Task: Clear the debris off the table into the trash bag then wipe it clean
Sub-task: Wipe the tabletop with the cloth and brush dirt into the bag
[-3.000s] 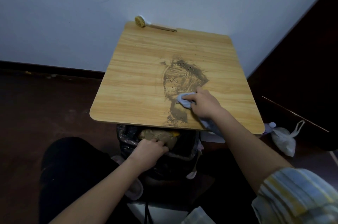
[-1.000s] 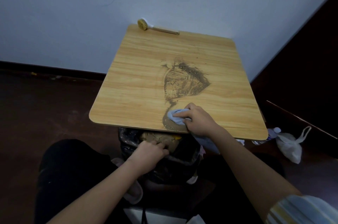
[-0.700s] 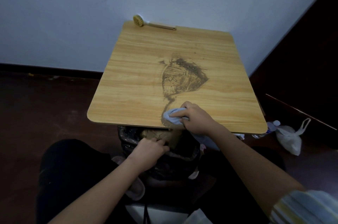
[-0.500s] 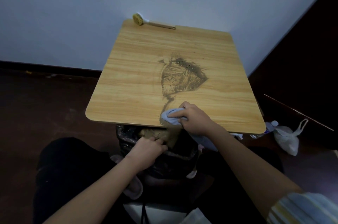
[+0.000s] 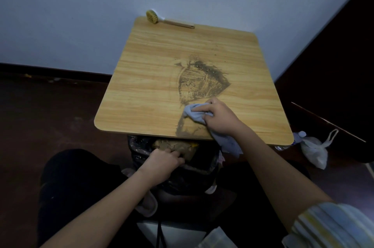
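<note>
A wooden table carries a dark smear of dirt at its middle, with a thinner streak running down to the near edge. My right hand grips a bunched light blue cloth and presses it on the table just below the smear. One end of the cloth hangs over the near edge. Under that edge a black trash bag stands open with brown crumpled rubbish inside. My left hand grips the bag's near rim.
A scrubbing brush with a wooden handle lies along the table's far edge by the white wall. A knotted white plastic bag and a bottle lie on the dark floor at the right. My dark-clad knee is at the lower left.
My right hand has slid the cloth from the near edge back up the streak towards the smear. My left hand has stayed on the bag's rim.
</note>
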Demonstrator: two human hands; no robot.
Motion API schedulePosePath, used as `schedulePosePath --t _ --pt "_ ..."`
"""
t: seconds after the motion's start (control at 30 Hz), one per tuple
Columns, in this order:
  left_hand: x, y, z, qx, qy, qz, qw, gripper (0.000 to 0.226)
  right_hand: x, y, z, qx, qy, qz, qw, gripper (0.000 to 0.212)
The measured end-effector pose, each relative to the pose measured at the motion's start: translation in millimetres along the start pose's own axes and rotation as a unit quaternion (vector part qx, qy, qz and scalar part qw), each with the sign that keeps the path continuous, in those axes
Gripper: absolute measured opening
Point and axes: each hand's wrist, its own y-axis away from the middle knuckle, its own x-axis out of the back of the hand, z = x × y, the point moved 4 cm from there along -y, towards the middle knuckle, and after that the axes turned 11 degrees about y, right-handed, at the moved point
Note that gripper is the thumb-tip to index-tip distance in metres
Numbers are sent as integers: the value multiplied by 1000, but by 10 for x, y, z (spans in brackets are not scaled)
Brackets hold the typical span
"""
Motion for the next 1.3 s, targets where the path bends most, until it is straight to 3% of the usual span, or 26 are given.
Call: schedulePosePath --t 0.27,0.4,0.5,0.93,1.3 --pt "-27 -10 -49 4 3 -1 1000 39 144 -334 214 -75 -30 64 995 50" --pt "-35 -17 -71 2 11 1 1000 38 205 -417 511 -169 -23 90 981 49" --pt "-39 -10 -81 -1 12 1 1000 36 107 -452 608 -200 21 56 978 47" --pt "-51 9 -122 2 13 -3 1000 36 -162 -626 -3 -2 96 -17 995 45" --pt "-26 89 -163 6 15 5 1000 39 -264 -266 -298 159 93 -94 978 44"
